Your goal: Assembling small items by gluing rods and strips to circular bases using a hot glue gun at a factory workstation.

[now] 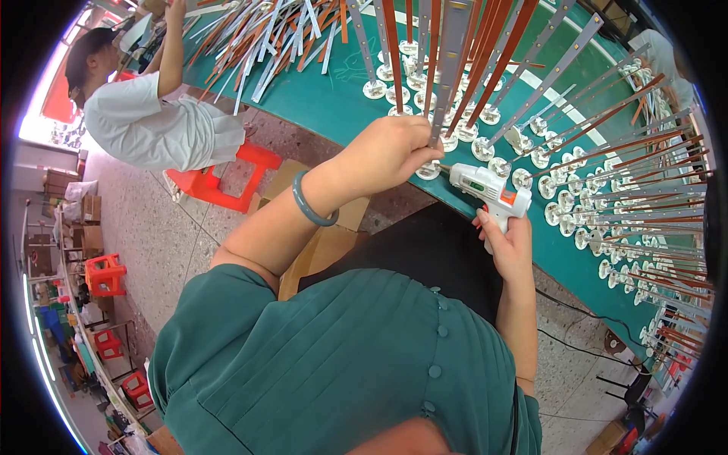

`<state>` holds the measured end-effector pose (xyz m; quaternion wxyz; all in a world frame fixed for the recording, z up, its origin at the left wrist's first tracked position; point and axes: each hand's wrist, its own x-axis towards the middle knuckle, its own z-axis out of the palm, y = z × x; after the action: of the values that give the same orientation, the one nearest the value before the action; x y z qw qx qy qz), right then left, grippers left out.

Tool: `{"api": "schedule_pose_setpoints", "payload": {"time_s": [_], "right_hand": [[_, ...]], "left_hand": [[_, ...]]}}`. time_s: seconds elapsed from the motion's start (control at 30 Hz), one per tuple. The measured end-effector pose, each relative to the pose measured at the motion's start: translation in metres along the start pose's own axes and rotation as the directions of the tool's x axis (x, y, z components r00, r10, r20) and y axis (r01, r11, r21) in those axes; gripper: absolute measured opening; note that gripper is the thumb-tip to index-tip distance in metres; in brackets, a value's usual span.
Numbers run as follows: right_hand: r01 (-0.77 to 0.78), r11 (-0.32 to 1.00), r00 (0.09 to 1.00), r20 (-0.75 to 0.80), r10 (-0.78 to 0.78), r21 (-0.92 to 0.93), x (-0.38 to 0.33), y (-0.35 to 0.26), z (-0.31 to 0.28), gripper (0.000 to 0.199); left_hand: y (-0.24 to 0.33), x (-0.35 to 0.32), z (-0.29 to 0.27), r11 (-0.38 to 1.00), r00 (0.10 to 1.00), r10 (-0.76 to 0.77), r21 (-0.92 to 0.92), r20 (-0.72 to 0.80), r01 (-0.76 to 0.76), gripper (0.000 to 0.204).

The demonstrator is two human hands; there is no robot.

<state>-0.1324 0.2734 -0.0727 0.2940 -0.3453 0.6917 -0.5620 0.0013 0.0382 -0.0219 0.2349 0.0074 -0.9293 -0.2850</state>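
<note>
My left hand (pixel 390 155), a bangle on its wrist, pinches the lower end of a grey LED strip (pixel 452 64) that stands upright at the table's near edge. Just below these fingers is a round white base (pixel 428 171). My right hand (pixel 508 241) is wrapped round the handle of a white glue gun (pixel 481 182) with an orange part at its back. The gun's nozzle points left, close to the base and the strip's foot; whether it touches them I cannot tell.
Many grey and brown strips on round white bases (pixel 546 187) crowd the green table (pixel 303 106). Loose strips (pixel 280 38) lie in a heap at the far left. Beyond the left side, a person (pixel 152 114) sits on a red stool (pixel 216 189). A black cable (pixel 584 309) hangs at the right.
</note>
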Motion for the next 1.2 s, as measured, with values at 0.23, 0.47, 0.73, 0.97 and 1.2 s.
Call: {"api": "schedule_pose_setpoints", "payload": {"time_s": [0.23,0.47,0.73,0.97,1.2], "right_hand": [[-0.104,0.980,0.993,0.072,0.093,0.170,-0.002,-0.001,-0.008,0.027],[-0.103,0.990,0.992,0.078,0.096,0.095,0.001,-0.001,-0.005,0.026],[-0.057,0.998,0.998,0.021,0.057,-0.032,0.005,0.001,0.001,0.024],[-0.055,0.998,0.998,-0.016,0.055,-0.002,0.008,-0.007,0.008,0.024],[-0.087,0.996,0.996,-0.014,0.087,0.010,0.007,-0.005,0.006,0.023]], "left_hand": [[0.003,0.000,-0.011,0.974,0.997,-0.072,-0.215,-0.003,0.070,0.013],[0.006,0.000,0.003,0.984,0.995,-0.103,-0.145,0.010,0.103,0.023],[0.000,0.003,0.005,0.986,0.996,-0.084,-0.139,0.022,0.086,0.020],[-0.002,0.001,0.008,0.988,0.999,-0.040,-0.153,-0.029,0.035,0.017],[-0.001,0.001,0.007,0.988,0.999,-0.023,-0.156,-0.039,0.017,0.015]]}}
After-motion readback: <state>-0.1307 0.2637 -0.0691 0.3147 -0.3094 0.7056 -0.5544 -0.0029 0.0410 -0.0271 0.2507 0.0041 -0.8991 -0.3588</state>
